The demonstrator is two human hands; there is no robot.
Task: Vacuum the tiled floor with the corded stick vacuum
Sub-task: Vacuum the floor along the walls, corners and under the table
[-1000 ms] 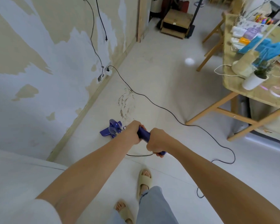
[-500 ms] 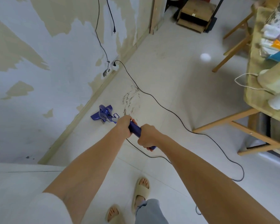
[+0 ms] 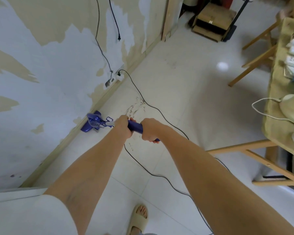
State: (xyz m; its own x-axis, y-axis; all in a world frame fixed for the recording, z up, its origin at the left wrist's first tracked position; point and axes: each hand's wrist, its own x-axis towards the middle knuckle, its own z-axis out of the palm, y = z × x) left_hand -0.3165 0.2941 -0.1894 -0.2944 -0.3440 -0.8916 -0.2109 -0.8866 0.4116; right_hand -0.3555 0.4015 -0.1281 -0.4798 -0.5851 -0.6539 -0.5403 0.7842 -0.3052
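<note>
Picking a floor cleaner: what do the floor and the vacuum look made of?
Floor: seemingly glazed ceramic tile, glossy; it mirrors a light spot and shows grout lines. Vacuum: apparently moulded purple plastic, smooth with a slight sheen.

Vacuum head (image 3: pixel 92 123) sits on the floor (image 3: pixel 185 85) right against the baseboard of the wall (image 3: pixel 32 102) on the left. Left hand (image 3: pixel 123 126) ahead on the handle (image 3: pixel 135 128), right hand (image 3: pixel 149 129) just behind it. The cord (image 3: pixel 159 112) runs from the wall socket (image 3: pixel 119 77) across the tiles, passes right of the hands and trails back beneath the right arm. Table (image 3: pixel 278 116) far right, lamp (image 3: pixel 292 106) on it. Boxes (image 3: pixel 212 22) at the far end, a sandalled foot (image 3: pixel 139 219) at the near edge
</note>
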